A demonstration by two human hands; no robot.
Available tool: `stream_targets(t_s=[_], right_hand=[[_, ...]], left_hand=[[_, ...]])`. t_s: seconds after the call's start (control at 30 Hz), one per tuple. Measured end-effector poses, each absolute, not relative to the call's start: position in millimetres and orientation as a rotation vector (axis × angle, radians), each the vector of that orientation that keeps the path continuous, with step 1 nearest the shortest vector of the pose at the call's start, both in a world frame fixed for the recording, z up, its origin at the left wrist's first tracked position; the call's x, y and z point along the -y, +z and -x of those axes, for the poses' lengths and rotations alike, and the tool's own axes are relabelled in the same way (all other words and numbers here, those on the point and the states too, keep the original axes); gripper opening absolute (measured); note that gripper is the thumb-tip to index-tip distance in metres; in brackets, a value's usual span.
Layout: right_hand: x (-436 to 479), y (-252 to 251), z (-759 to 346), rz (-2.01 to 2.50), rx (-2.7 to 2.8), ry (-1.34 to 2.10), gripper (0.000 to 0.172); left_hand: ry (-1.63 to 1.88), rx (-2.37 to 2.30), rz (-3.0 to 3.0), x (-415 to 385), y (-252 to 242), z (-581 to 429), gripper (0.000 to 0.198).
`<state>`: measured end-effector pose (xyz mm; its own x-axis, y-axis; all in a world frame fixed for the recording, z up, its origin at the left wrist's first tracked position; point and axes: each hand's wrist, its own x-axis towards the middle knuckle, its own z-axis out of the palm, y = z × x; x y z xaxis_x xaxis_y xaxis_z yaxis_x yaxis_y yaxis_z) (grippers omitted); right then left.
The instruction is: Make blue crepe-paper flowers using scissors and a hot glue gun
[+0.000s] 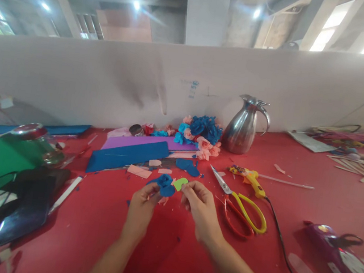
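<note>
Between the fingers of my left hand [144,199] is a blue paper flower [165,185]. My right hand [198,204] pinches a small light-green paper piece [180,183] with a rounded edge, close beside the flower. Whether the green piece touches the flower I cannot tell. Just past my hands lie blue paper cutouts [188,167] and a pink paper strip [139,171]. Right of my right hand, scissors [238,203] with one yellow and one red handle rest with their blades pointing away. A yellow glue gun [253,181] lies beyond them, its black cord running toward me.
Finished blue and pink paper flowers [205,133] are heaped by a metal jug [243,127] at the back. Blue sheets [128,157] and a purple sheet [143,142] lie left of them. A purple device [341,258] sits at right; a glass jar [40,143] and dark bag [27,209] at left.
</note>
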<state>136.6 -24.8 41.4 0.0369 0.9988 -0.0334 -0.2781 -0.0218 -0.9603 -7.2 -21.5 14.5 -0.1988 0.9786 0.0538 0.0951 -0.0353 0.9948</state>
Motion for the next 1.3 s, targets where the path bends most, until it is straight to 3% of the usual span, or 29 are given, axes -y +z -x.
stream_targets(t_s=[0.13,0.33,0.9,1.3], right_hand=[[22.9,40.7,-142.1,1.002,1.254,0.931,0.009],[21.1,37.7,-146.0,0.913,1.536,0.465,0.018],[23.0,35.9,-152.8,0.832,1.819,0.047,0.016],[26.3,38.4,-154.1,0.713,1.894,-0.041,0.012]], left_hand=[[1.328,-1.317,-1.285,21.8,9.9,7.2,0.022],[1.281,-1.290,-1.440,21.5,10.3,7.9,0.017],[1.341,-1.282,-1.417,22.1,14.0,5.2,0.017],[1.365,-1.234,-1.359,22.4,11.1,6.1,0.018]])
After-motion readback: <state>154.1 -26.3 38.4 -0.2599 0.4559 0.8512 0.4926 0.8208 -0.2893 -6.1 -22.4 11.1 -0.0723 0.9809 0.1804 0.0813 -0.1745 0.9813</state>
